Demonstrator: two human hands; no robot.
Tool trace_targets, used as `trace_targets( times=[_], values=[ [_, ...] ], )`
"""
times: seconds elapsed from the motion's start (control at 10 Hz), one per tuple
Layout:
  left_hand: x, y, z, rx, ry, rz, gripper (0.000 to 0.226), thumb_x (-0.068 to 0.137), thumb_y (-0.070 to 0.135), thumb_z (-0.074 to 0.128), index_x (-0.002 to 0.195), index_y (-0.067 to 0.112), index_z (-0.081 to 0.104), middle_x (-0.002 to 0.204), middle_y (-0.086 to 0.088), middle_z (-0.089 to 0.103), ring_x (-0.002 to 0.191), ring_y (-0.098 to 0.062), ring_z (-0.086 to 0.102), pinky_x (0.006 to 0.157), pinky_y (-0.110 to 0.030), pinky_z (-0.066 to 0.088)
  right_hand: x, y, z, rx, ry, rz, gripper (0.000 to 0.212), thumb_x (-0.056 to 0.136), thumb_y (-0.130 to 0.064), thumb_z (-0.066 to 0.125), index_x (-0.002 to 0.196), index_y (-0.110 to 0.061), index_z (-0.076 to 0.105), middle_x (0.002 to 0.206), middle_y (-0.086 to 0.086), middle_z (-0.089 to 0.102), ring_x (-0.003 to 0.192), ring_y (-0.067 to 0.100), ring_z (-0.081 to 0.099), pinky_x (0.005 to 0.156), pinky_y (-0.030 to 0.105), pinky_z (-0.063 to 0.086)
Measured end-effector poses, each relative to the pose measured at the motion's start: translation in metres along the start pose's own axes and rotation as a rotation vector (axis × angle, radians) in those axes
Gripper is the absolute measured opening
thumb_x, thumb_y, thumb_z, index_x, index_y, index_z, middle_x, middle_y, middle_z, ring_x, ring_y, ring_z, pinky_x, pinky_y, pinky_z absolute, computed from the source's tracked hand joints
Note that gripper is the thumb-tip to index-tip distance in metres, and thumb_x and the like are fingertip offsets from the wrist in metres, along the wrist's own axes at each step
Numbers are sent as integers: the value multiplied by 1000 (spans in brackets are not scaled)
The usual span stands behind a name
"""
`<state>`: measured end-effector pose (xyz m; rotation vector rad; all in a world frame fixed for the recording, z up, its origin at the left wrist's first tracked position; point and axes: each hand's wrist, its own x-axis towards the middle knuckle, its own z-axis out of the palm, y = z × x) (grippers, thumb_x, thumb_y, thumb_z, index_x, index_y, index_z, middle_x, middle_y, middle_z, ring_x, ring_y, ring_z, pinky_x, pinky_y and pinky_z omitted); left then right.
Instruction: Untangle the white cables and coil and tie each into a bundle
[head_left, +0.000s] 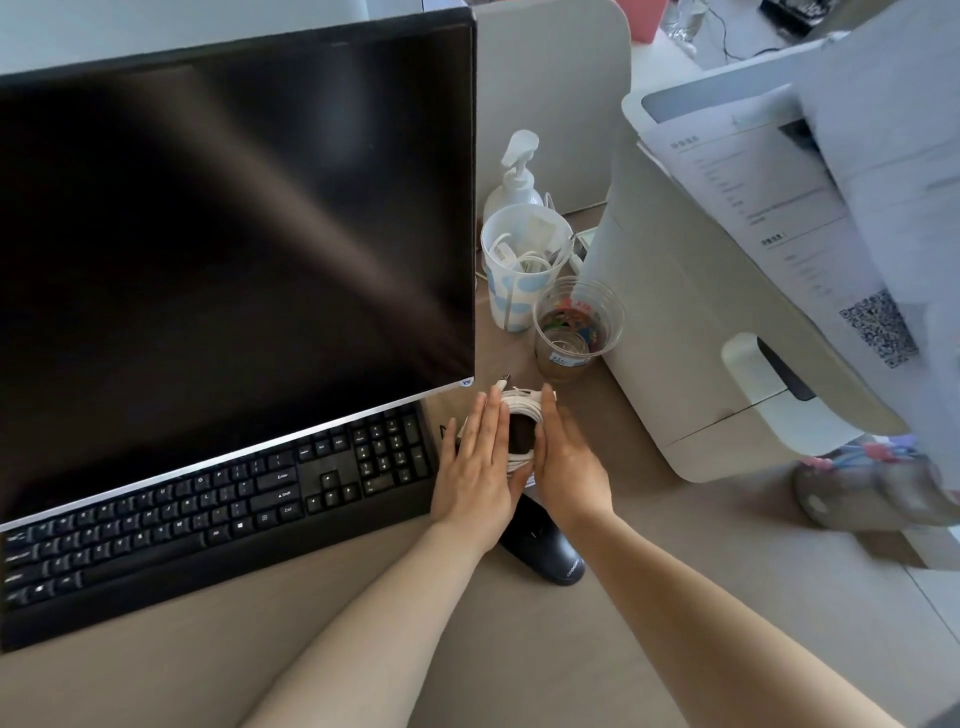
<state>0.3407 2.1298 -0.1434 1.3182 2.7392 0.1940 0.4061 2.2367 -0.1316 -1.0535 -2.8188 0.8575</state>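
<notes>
Both forearms reach to one o'clock, where I see my left hand (480, 457) and right hand (563, 457), fingers straight, pressing a light, springy white cable coil (519, 415) between them on the surface (649, 597); grip its sides.

Beige desk (509, 649) – grey partition (550, 104) behind – daylight.

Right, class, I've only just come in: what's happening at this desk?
A person is working at a desk. Both hands lie flat with straight fingers, the left hand and the right hand pressing on either side of a coiled white cable that rests on the desk between the keyboard and a printer. The cable is already wound into a loop; whether it is tied cannot be seen. A dark mouse lies just below the hands.
</notes>
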Motion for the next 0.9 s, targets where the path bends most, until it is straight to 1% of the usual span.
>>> trace_targets(
  times=[0.1, 0.2, 0.3, 0.4, 0.5, 0.6, 0.7, 0.8, 0.9],
  values=[
    [2, 1, -1, 23, -36, -15, 73, 89, 49, 21, 145, 2, 29, 156, -12, 19, 143, -25, 19, 109, -47, 30, 2, -3, -2, -44, 1, 7, 53, 102, -27, 27, 151, -23, 8, 154, 1, 25, 134, 21, 37, 87, 34, 46],
    [3, 1, -4, 35, -44, -18, 74, 88, 50, 19, 144, 3, 30, 155, -11, 16, 143, -26, 21, 108, -49, 34, 1, -6, -6, -90, -44, 8, 54, 102, -30, 26, 151, -21, 4, 156, 4, 20, 142, 21, 21, 102, 36, 38],
    [1, -2, -8, 25, -38, 3, 75, 89, 52, 18, 145, 3, 30, 155, -12, 17, 143, -27, 20, 108, -50, 32, -3, -5, -13, -151, -67, -20, 57, 101, -34, 27, 151, -18, 2, 156, 7, 17, 144, 22, 15, 108, 37, 31],
    [-3, -1, -11, 40, -8, 37, 74, 88, 51, 27, 145, 3, 31, 155, -14, 21, 142, -29, 22, 108, -50, 30, -10, -2, -17, -195, -62, -45, 59, 101, -35, 29, 151, -15, 4, 157, 7, 15, 144, 21, 15, 110, 36, 30],
    [-6, 2, -15, 7, -5, 59, 78, 86, 44, 56, 146, 5, 27, 156, -14, 11, 143, -31, 16, 110, -52, 25, -15, -2, -18, -165, -57, -40, 61, 100, -35, 33, 151, -15, 5, 157, 6, 15, 144, 22, 17, 111, 36, 29],
    [-8, 3, -19, -16, -1, 35, 82, 82, 37, 67, 146, 5, 28, 155, -16, 7, 143, -35, 14, 110, -54, 28, -18, -4, -19, -144, -46, -48, 63, 100, -35, 36, 151, -14, 7, 157, 7, 15, 144, 23, 18, 111, 36, 29],
    [-10, 4, -21, 56, 23, 36, 83, 73, 39, 75, 141, 5, 40, 152, -19, 27, 139, -35, 28, 105, -52, 36, -19, -5, -24, -155, -29, -75, 62, 99, -33, 39, 150, -12, 12, 157, 8, 17, 144, 22, 19, 110, 35, 29],
    [-13, 3, -20, 104, 76, 70, 81, 74, 41, 73, 140, 7, 41, 152, -18, 28, 140, -33, 28, 106, -50, 35, -21, -4, -27, -161, 11, -127, 60, 98, -31, 42, 149, -10, 18, 156, 9, 21, 144, 23, 20, 112, 35, 27],
    [-16, 4, -18, 121, 112, 75, 79, 75, 40, 72, 140, 8, 42, 152, -17, 28, 140, -32, 27, 107, -50, 35, -23, -4, -28, -154, 19, -174, 60, 96, -26, 48, 148, -8, 23, 155, 10, 25, 143, 24, 21, 111, 38, 28]
  ],
)
